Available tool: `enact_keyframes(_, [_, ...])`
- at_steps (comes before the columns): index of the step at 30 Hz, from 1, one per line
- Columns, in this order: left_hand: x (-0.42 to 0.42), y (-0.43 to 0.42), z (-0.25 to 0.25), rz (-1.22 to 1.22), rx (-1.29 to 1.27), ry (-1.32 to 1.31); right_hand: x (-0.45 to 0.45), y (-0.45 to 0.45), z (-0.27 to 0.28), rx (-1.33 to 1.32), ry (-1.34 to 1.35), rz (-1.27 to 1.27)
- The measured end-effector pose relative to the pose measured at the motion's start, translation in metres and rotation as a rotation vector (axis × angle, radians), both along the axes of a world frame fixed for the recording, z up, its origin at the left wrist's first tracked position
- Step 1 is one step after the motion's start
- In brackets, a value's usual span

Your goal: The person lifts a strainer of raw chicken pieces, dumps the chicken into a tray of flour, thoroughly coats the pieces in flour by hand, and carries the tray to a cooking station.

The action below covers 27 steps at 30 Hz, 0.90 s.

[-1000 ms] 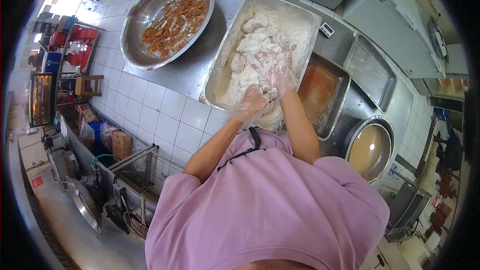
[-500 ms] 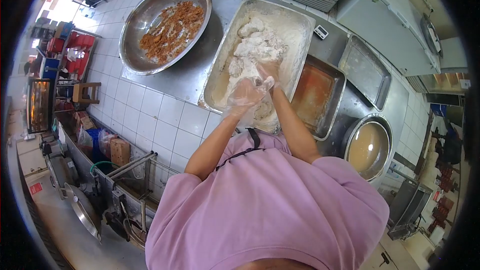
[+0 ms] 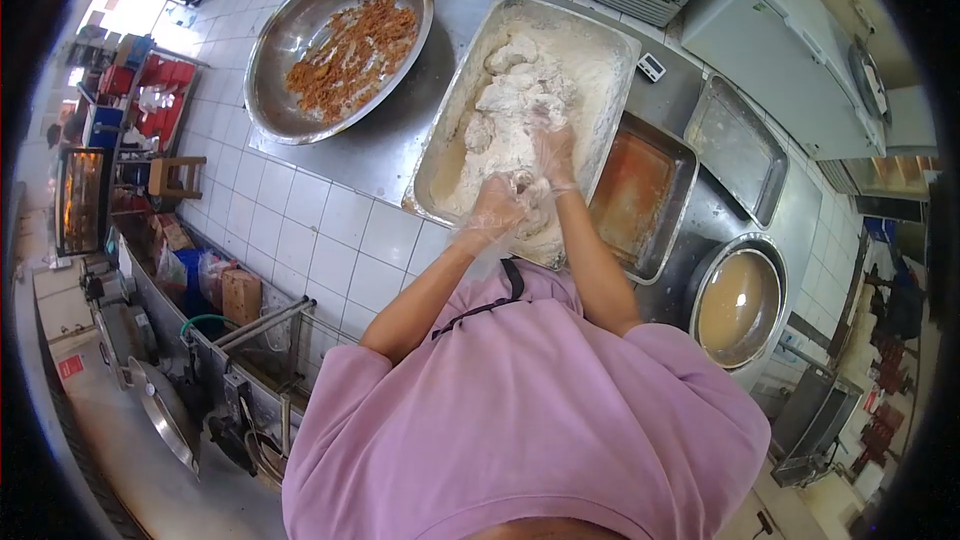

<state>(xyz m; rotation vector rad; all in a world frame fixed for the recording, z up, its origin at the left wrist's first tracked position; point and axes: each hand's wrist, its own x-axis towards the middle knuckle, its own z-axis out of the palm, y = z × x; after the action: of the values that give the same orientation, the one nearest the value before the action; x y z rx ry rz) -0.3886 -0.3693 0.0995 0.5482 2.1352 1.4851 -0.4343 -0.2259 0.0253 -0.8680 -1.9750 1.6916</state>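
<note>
A large metal tray (image 3: 424, 162) holds white flour and several flour-coated pieces (image 3: 513, 53). In a clear plastic glove, my left hand (image 3: 499, 206) is closed round a floured piece (image 3: 522, 183) near the tray's front end. My right hand (image 3: 554, 152), also gloved, is in the flour just right of and beyond it, with its fingers curled down. Flour and the glove hide what the right fingers hold, if anything.
A steel bowl (image 3: 262, 90) of orange-brown crumbs stands at the left. Right of the flour tray are a reddish-stained tray (image 3: 687, 202), an upper metal tray (image 3: 776, 176), a bowl of tan liquid (image 3: 741, 302) and a small digital device (image 3: 651, 67).
My right hand first drew back from spread over the flour to beside my left hand, then moved a little forward into the flour. My left hand has dipped back down after rising slightly.
</note>
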Motion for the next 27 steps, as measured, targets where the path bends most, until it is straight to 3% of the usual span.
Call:
enact_keyframes(1, [0.000,-0.003,0.000,0.000,0.090,0.075,0.000,0.007,0.010,0.034,-0.010,-0.017])
enact_keyframes(4, [-0.003,-0.016,-0.015,0.111,-0.169,0.353,0.004,0.041,0.039,0.176,-0.089,-0.012])
enact_keyframes(6, [-0.007,-0.021,-0.062,0.013,-0.210,0.651,-0.008,0.059,0.016,0.340,-0.366,0.224])
enact_keyframes(7, [-0.009,-0.018,-0.064,-0.001,-0.231,0.637,-0.013,0.071,-0.002,0.426,-0.503,0.336])
enact_keyframes(8, [-0.010,-0.015,-0.065,-0.015,-0.253,0.623,-0.007,0.084,-0.037,0.634,-0.150,0.433])
enact_keyframes(10, [-0.012,-0.006,-0.025,0.054,-0.310,0.261,-0.009,0.082,0.012,0.303,-0.324,0.490])
enact_keyframes(11, [-0.015,-0.004,-0.033,0.020,-0.409,0.229,-0.012,0.079,0.029,0.134,-0.412,0.522])
enact_keyframes(13, [-0.010,-0.003,-0.048,-0.053,-0.607,0.139,-0.008,0.093,0.016,0.238,-0.319,0.780])
enact_keyframes(15, [-0.004,-0.001,-0.042,-0.003,-0.321,0.386,-0.014,0.111,-0.006,0.251,-0.100,0.934])
enact_keyframes(17, [-0.004,-0.001,-0.019,0.051,-0.183,0.342,-0.035,0.123,-0.027,0.121,0.102,0.948])
enact_keyframes(18, [-0.004,-0.007,-0.004,0.085,-0.188,0.172,-0.044,0.130,-0.024,0.033,0.140,0.940])
enact_keyframes(19, [0.001,-0.015,0.005,0.122,-0.193,-0.001,-0.060,0.134,0.024,-0.103,0.046,0.910])
enact_keyframes(21, [0.015,-0.037,0.015,0.403,-0.150,-0.051,-0.097,0.177,0.011,0.160,0.029,0.907])
enact_keyframes(23, [0.032,-0.054,0.016,0.758,-0.063,-0.057,-0.142,0.208,0.012,0.677,0.022,0.826])
enact_keyframes(24, [0.043,-0.061,0.003,0.963,0.009,-0.034,-0.155,0.201,0.060,0.797,-0.070,0.737])
enact_keyframes(25, [0.052,-0.067,-0.008,1.168,0.088,0.003,-0.172,0.216,0.052,0.986,-0.047,0.688])
enact_keyframes(26, [0.058,-0.068,-0.013,1.242,0.191,-0.046,-0.187,0.233,0.043,1.174,-0.028,0.617])
enact_keyframes(27, [0.068,-0.076,-0.032,1.263,0.072,-0.261,-0.193,0.237,0.044,1.126,-0.145,0.633])
